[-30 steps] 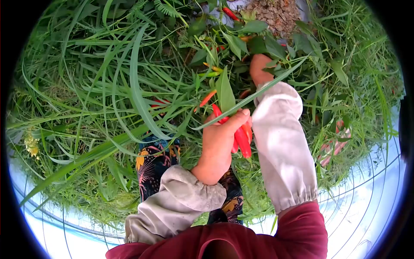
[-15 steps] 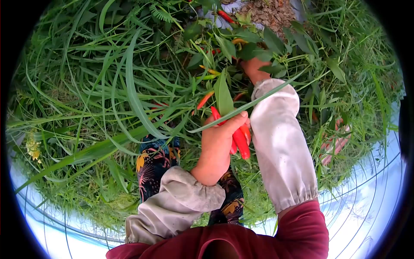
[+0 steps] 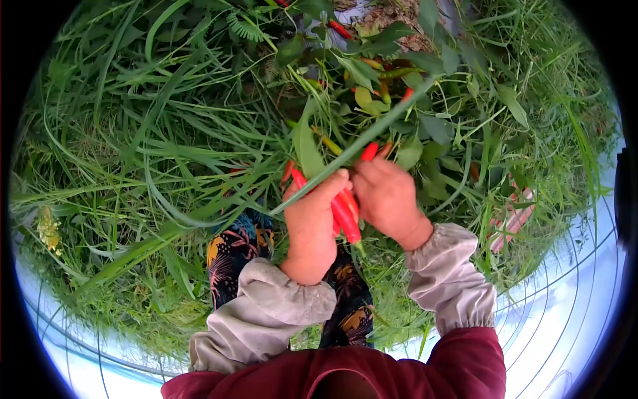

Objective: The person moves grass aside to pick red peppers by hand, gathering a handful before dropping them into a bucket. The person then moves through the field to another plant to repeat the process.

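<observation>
My left hand (image 3: 311,229) is closed around several red chili peppers (image 3: 345,216), whose ends stick out on both sides of the fist. Close against it on the right, my right hand (image 3: 385,199) has its fingers curled, with a red chili (image 3: 369,151) showing at its fingertips. A long grass blade (image 3: 362,141) crosses over the held peppers. Beyond the hands stands the chili plant (image 3: 409,149) with green leaves and red, yellow and green peppers.
Tall grass (image 3: 173,126) spreads on the left and right. At the top lie brown dry matter (image 3: 399,23) and another red chili (image 3: 340,29). Patterned trousers (image 3: 229,256) show below my left hand. A pinkish object (image 3: 513,219) lies in the grass at the right.
My right hand has come back from among the plant's leaves to beside my left hand. My left hand has shifted slightly left with its peppers, and the long grass blade has moved.
</observation>
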Motion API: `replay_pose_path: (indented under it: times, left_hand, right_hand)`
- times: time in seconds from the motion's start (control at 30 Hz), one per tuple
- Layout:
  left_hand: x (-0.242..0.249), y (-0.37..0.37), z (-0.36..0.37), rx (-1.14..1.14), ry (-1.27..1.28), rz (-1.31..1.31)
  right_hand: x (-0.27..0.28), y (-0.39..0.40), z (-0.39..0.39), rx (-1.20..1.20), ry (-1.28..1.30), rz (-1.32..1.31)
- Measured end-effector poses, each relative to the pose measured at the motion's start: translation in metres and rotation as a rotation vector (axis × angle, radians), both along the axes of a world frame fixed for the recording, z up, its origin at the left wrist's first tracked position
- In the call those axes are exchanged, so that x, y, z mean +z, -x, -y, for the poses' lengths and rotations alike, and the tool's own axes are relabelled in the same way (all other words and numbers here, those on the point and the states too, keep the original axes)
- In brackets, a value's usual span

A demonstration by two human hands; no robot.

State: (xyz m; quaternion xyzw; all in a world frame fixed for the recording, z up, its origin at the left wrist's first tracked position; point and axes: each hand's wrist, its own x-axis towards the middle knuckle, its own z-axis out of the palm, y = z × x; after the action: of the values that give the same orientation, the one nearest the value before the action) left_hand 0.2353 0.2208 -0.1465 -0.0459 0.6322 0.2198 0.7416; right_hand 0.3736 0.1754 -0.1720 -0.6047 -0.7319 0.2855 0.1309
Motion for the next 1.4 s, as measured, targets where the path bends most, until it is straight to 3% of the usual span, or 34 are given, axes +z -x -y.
replay_pose_path:
  times: [0.13, 0.23, 0.27, 0.33, 0.4, 0.5, 0.63, 0.77, 0.83, 0.97, 1.03, 1.07, 1.13, 1.2, 1.27, 1.33, 1.4]
  left_hand:
    - [0.003, 0.010, -0.009, -0.032, 0.221, 0.024]
    - [-0.003, 0.015, -0.002, -0.320, 0.128, 0.218]
    - [0.000, 0.015, -0.007, -0.320, 0.130, 0.218]
    - [0.013, 0.015, -0.023, -0.524, 0.121, 0.476]
    - [0.019, 0.019, -0.029, -0.491, 0.157, 0.553]
    - [0.017, 0.034, -0.040, -0.443, 0.096, 0.872]
    - [0.016, 0.035, -0.042, -0.454, 0.063, 0.930]
    - [0.016, 0.030, -0.045, -0.504, 0.060, 0.880]
    - [0.012, 0.029, -0.045, -0.490, 0.043, 0.880]
    - [0.008, 0.027, -0.042, -0.362, 0.078, 0.845]
    - [0.005, 0.023, -0.041, -0.368, 0.061, 0.823]
    - [0.003, 0.025, -0.042, -0.377, 0.042, 0.799]
    - [-0.005, 0.036, -0.040, -0.417, 0.015, 0.790]
    - [-0.007, 0.033, -0.035, -0.385, -0.106, 0.641]
    - [-0.002, 0.031, -0.032, -0.442, -0.082, 0.615]
    - [0.001, 0.026, -0.029, -0.621, -0.095, 0.580]
    - [-0.006, 0.032, -0.021, -0.629, -0.136, 0.666]
  right_hand:
    - [0.006, 0.003, 0.029, 0.139, 0.136, -0.055]
    - [0.025, -0.003, 0.041, 0.178, 0.124, -0.037]
    - [0.036, -0.007, 0.042, 0.199, 0.124, -0.019]
    - [0.060, -0.013, 0.041, 0.233, 0.104, -0.016]
    - [0.090, -0.016, 0.033, 0.352, 0.091, -0.097]
    - [0.111, 0.000, 0.029, 0.449, -0.027, -0.153]
    - [0.113, 0.009, 0.031, 0.616, 0.014, -0.230]
    - [0.115, 0.014, 0.032, 0.627, 0.119, -0.223]
    - [0.109, 0.014, 0.031, 0.572, -0.003, -0.302]
    - [0.119, 0.023, 0.030, 0.539, 0.084, -0.383]
    - [0.133, 0.049, 0.051, 0.440, 0.994, -1.272]
    - [0.126, 0.049, 0.042, 0.428, 0.985, -1.286]
    - [0.096, 0.041, 0.017, 0.252, 1.107, -0.707]
    - [0.081, 0.008, 0.022, 0.010, 0.335, -0.597]
    - [0.081, -0.002, 0.021, -0.405, 0.472, -0.903]
    - [0.083, -0.009, 0.015, -0.465, 0.409, -0.881]
    - [0.079, -0.008, 0.007, -0.522, 0.311, -0.763]
